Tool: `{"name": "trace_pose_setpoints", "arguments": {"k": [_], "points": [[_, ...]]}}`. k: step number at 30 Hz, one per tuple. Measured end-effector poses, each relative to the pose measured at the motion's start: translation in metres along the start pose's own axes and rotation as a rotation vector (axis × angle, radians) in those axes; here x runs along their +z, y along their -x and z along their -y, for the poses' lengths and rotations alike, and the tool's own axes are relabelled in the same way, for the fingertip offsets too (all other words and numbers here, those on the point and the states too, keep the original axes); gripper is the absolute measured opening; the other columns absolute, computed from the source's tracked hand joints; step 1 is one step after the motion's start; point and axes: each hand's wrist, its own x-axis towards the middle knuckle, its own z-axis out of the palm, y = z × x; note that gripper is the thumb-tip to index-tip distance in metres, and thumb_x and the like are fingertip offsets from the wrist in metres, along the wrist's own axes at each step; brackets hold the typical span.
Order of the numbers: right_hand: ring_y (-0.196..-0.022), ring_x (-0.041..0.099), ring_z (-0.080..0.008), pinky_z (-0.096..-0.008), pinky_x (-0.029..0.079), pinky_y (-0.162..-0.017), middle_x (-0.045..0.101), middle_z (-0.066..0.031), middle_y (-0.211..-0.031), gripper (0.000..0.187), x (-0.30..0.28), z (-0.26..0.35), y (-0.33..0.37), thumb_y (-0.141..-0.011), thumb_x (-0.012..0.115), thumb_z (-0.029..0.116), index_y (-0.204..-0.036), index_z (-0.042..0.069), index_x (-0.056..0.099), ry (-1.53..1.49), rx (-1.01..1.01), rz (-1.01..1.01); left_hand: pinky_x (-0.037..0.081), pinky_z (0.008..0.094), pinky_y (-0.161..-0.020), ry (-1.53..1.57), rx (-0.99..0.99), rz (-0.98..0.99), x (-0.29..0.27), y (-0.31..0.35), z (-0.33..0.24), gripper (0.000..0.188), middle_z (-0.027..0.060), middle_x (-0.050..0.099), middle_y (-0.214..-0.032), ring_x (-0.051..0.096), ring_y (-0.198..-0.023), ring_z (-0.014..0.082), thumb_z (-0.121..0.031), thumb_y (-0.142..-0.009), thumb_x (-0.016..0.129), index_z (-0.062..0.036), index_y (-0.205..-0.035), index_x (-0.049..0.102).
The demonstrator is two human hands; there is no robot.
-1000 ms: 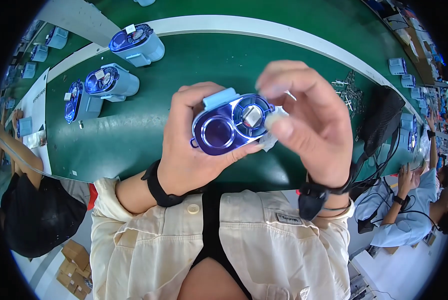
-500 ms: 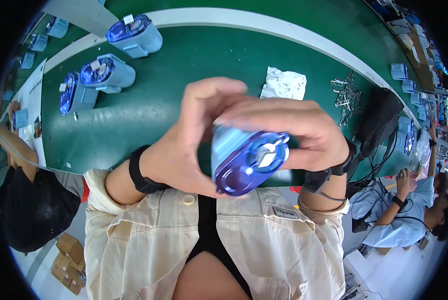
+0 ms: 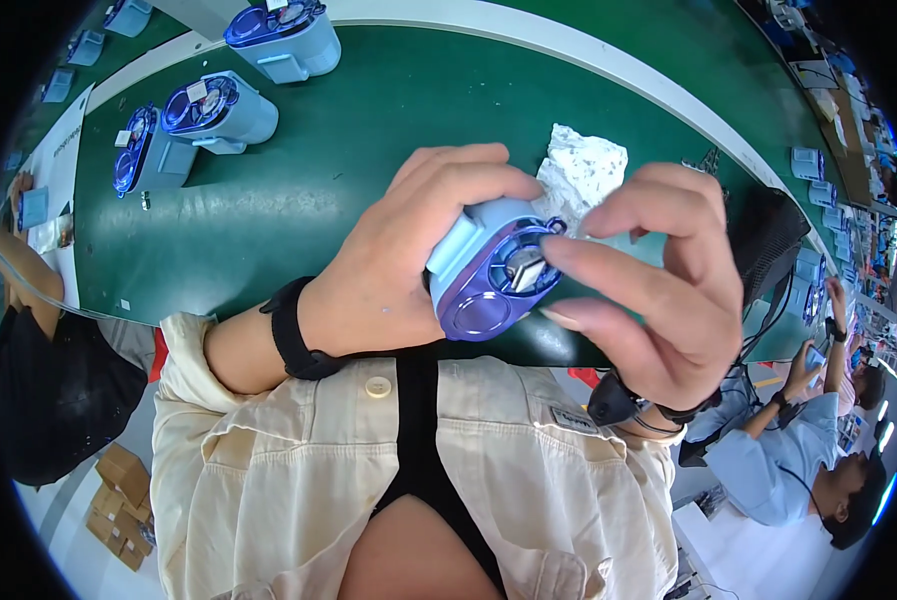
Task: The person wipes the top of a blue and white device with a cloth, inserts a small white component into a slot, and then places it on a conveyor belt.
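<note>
In the head view, the left hand (image 3: 393, 245) is wrapped around a light blue container (image 3: 458, 247) in the middle of the frame, grasping it firmly by its sides. The right hand (image 3: 683, 285), right of the centre, is half open: its fingers are curled, and thumb and forefinger stay apart beside the right end of the purple-blue lid (image 3: 481, 314). Whether the forefinger touches the lid, I cannot tell. The left palm hides much of the container's body, and the small pale piece (image 3: 528, 274) inside the round opening is hard to make out. The right hand partly covers the crumpled white sheet (image 3: 583, 172). The lid faces the camera; its long axis runs from lower left to upper right, with the opening at the upper-right end.
</note>
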Motion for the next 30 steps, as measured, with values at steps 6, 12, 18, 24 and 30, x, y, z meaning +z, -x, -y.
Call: {"name": "trace_pose_setpoints", "arguments": {"k": [6, 12, 18, 24, 30], "points": [[-0.079, 0.053, -0.0215, -0.0316, 0.042, -0.068, 0.057, -0.0097, -0.091, 0.030, 0.026, -0.002, 0.000, -0.065, 0.080, 0.007, -0.094, 0.000, 0.072, -0.018, 0.004, -0.148, 0.041, 0.0433, -0.097, 0.055, -0.117, -0.136, 0.005, 0.002, -0.006, 0.065, 0.0102, 0.057, -0.118, 0.050, -0.116, 0.0359, -0.014, -0.065, 0.084, -0.0077, -0.121, 0.051], [-0.076, 0.053, -0.0168, -0.0258, 0.042, -0.065, 0.057, -0.0087, -0.088, 0.024, 0.045, 0.012, 0.004, -0.067, 0.078, -0.002, -0.090, -0.001, 0.072, -0.256, 0.369, -0.333, 0.043, 0.0417, -0.094, -0.072, -0.103, -0.171, 0.004, 0.003, -0.005, 0.068, 0.0140, 0.054, -0.119, 0.051, -0.113, 0.0369, -0.011, -0.065, 0.084, -0.0065, -0.123, 0.050], [-0.077, 0.054, -0.0142, -0.0241, 0.042, -0.064, 0.058, -0.0082, -0.090, 0.025, 0.047, 0.014, 0.002, -0.068, 0.078, -0.005, -0.092, -0.001, 0.072, -0.135, 0.329, -0.323, 0.045, 0.0407, -0.091, -0.130, -0.093, -0.189, 0.004, 0.004, -0.005, 0.069, 0.0174, 0.051, -0.119, 0.052, -0.109, 0.0371, -0.009, -0.064, 0.083, -0.0056, -0.124, 0.049], [-0.076, 0.054, -0.0142, -0.0242, 0.043, -0.065, 0.058, -0.0072, -0.090, 0.028, 0.047, 0.008, 0.000, -0.068, 0.079, -0.005, -0.094, -0.001, 0.072, -0.129, 0.336, -0.286, 0.045, 0.0407, -0.090, -0.094, -0.131, -0.177, 0.004, 0.005, -0.005, 0.068, 0.0177, 0.052, -0.117, 0.052, -0.106, 0.0373, -0.008, -0.065, 0.082, -0.0052, -0.124, 0.049], [-0.070, 0.055, -0.0176, -0.0269, 0.043, -0.063, 0.060, -0.0089, -0.082, 0.026, 0.055, 0.001, 0.002, -0.067, 0.078, -0.004, -0.092, -0.003, 0.071, -0.024, 0.169, -0.332, 0.045, 0.0409, -0.090, -0.176, -0.087, -0.199, 0.002, 0.004, -0.003, 0.066, 0.0177, 0.053, -0.116, 0.052, -0.106, 0.0372, -0.007, -0.065, 0.080, -0.0048, -0.124, 0.049]]}}
